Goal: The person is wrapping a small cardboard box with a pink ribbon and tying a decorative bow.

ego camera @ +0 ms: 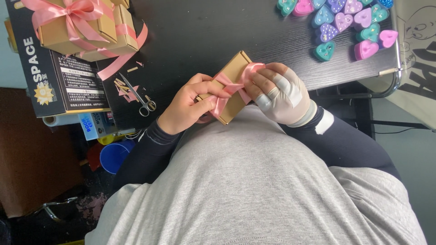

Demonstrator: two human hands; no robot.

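A small brown cardboard box point(235, 69) is held tilted at the near edge of the black table point(200, 31), just in front of my grey-shirted belly. A pink satin ribbon point(227, 87) is wrapped across the box. My left hand point(188, 104) grips the box's lower end, its thumb and fingers pinching the ribbon there. My right hand point(282, 94), wrapped in a pale bandage with white tape, pinches a loop of the same ribbon at the box's right edge. The box's underside is hidden.
Two brown boxes tied with pink bows point(81, 27) are stacked on a dark printed carton point(59, 79) at far left. Scissors point(141, 100) lie among ribbon scraps. Several coloured heart-shaped boxes point(340, 22) are at the far right. A blue cup point(113, 155) stands below the table.
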